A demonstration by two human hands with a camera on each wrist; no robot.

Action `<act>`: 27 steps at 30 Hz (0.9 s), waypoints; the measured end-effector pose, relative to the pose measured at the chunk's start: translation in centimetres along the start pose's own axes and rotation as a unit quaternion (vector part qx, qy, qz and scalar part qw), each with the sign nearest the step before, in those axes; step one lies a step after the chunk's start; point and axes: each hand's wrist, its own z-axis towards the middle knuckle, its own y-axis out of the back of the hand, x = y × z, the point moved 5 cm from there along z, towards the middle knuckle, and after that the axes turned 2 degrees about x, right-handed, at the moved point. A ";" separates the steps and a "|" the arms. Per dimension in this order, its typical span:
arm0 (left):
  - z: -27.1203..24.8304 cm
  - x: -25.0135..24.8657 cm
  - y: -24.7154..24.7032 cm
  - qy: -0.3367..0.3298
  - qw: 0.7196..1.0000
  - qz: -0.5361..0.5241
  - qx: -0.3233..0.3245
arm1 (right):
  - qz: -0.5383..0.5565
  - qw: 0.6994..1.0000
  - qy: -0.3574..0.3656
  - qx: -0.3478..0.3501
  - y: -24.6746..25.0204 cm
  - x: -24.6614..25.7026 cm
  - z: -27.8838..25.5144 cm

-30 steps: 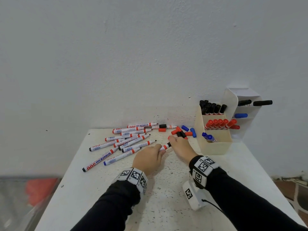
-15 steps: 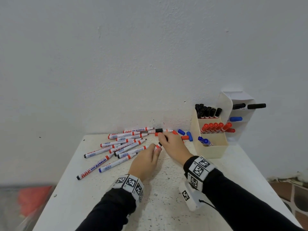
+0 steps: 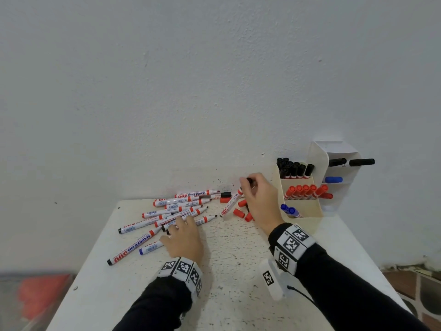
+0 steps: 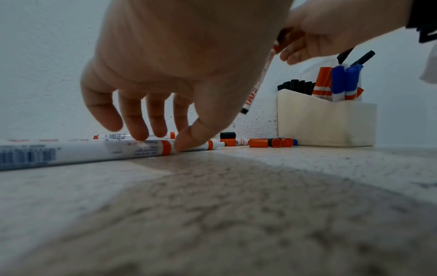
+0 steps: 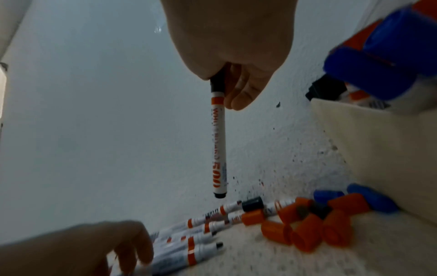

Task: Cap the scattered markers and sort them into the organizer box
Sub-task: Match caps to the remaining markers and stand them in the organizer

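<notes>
My right hand (image 3: 249,187) pinches a white marker (image 3: 229,204) by its black cap, and the marker hangs tilted above the table, just left of the organizer box (image 3: 304,212). In the right wrist view this marker (image 5: 218,145) dangles from the fingers (image 5: 238,97), black end down. My left hand (image 3: 183,235) lies over the pile of uncapped markers (image 3: 176,206), its fingers straight. In the left wrist view its fingertips (image 4: 139,134) and thumb touch one marker (image 4: 113,151) lying on the table. The box holds black, red and blue capped markers in separate rows.
Loose red, blue and black caps (image 3: 241,211) lie between the pile and the box, also seen as caps (image 5: 307,229) below my right hand. A second white holder (image 3: 338,151) stands behind the box against the wall. The white table (image 3: 233,271) fronts a plain wall.
The right hand has lifted the black-capped marker off the table, up and right toward the box. The left hand has let go of it and moved left onto the pile.
</notes>
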 end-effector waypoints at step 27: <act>-0.8 -1.9 1.3 -0.156 0.984 -0.076 -0.046 | -0.221 0.963 0.080 -0.130 13.5 1.6 7.9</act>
